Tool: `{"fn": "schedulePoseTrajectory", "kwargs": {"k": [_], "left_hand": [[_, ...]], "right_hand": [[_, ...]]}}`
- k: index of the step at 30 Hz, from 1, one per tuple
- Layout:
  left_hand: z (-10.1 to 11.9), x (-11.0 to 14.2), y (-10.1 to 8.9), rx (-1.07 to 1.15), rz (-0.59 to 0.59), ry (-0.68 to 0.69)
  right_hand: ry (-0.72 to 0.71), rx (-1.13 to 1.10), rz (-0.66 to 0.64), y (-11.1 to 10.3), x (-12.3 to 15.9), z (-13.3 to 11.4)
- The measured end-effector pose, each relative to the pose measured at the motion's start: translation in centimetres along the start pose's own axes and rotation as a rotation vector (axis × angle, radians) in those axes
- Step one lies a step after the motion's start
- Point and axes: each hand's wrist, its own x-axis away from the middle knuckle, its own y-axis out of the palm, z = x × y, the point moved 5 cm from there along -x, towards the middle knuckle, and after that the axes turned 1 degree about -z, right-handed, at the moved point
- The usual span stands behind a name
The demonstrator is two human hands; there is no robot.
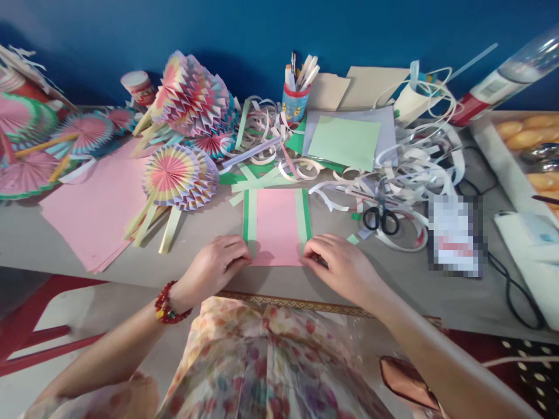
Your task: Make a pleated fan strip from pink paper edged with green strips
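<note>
A pink paper sheet [278,224] with light and dark green strips down both sides lies flat on the table in front of me. My left hand [220,262] pinches its near left corner between thumb and fingers. At the near right corner, my right hand [336,262] grips the paper the same way, fingers curled. Left of the sheet rests a pleated paper fan [179,174] in pink, yellow and lilac, with pale yellow sticks. Black-handled scissors [381,221] lie to the right, their blades partly hidden among paper strips.
Larger pink sheets [96,203] lie at left, near more folded fans [196,93]. A pen cup [296,102], a light green sheet [345,141] and curled paper strips [419,157] fill the back. A tilted plastic bottle [502,81] and a box [498,151] are at right.
</note>
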Motion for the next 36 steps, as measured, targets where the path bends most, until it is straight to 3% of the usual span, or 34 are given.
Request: {"fn": "schedulePoseTrajectory", "kwargs": {"k": [15,29,36], "left_hand": [[-0.26,0.67,0.56,-0.074,0.067,0.065],[-0.25,0.61,0.46,-0.104,0.070,0.081],[-0.08,0.56,0.45,-0.113,0.063,0.083]], "right_hand": [[0.010,-0.009,-0.006,-0.24,-0.03,-0.09],[0.033,-0.100,-0.130,-0.49,-0.34,0.58],[0.004,-0.098,-0.130,-0.77,-0.32,0.34]]}}
